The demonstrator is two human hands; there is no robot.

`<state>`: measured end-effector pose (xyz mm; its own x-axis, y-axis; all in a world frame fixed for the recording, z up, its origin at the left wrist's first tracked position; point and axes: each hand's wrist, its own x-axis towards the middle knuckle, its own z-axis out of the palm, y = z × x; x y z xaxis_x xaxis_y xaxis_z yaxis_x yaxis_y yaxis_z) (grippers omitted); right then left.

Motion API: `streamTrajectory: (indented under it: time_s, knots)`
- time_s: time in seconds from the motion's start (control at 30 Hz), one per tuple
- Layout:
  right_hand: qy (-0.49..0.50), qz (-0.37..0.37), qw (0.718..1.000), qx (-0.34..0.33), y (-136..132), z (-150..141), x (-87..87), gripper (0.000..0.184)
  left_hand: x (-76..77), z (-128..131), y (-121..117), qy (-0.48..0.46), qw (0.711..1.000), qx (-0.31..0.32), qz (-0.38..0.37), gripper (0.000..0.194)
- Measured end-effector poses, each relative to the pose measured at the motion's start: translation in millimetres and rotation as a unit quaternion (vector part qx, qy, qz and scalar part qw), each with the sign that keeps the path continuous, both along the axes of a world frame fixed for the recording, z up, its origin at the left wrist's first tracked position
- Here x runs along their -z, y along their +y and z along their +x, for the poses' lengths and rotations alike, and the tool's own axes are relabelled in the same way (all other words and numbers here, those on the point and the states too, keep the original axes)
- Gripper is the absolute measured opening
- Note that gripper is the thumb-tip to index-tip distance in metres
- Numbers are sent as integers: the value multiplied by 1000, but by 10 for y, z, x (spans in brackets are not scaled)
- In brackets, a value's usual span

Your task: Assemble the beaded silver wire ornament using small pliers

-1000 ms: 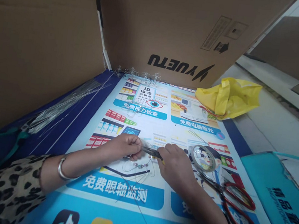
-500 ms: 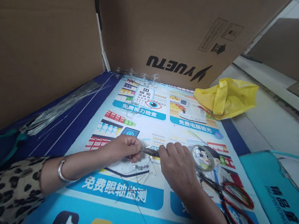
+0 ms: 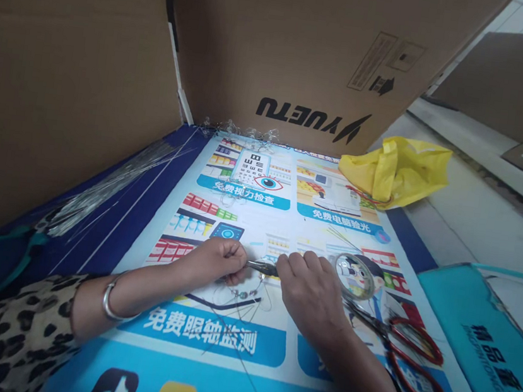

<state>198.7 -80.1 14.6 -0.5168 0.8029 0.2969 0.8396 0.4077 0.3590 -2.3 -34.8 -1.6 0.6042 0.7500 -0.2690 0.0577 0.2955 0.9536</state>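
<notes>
My right hand [image 3: 310,297] is wrapped round a pair of pliers [image 3: 263,268], whose narrow metal jaws point left. At the tip of those jaws my left hand [image 3: 221,260] is closed in a pinch on a thin wire, mostly hidden by the fingers. Just below hangs or lies a thin wire piece with small beads [image 3: 242,294]; whether it joins the pinched wire I cannot tell. Several loose wire lengths [image 3: 239,339] lie under it on the printed sheet [image 3: 244,372].
Red-handled scissors [image 3: 417,361] and a clear tape roll [image 3: 355,276] lie to the right. A yellow bag [image 3: 395,172] sits at the back right. Along the left is a bundle of wires [image 3: 100,192]. Small wire pieces [image 3: 264,134] lie by the cardboard box [image 3: 308,49].
Both hands stay almost in place. The pliers have turned slightly in my right hand, and the wire near the jaws has shifted a little.
</notes>
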Motion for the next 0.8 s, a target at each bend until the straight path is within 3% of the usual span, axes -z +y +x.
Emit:
streamTrajectory:
  time_s: [0.2,0.8]
  knots:
    - [8,-39,999,34,-8,-37,12,10,-16,20,-25,25,998,-25,42,21]
    - [-14,-27,995,95,-104,-161,-52,17,0,89,-80,43,991,-81,97,13]
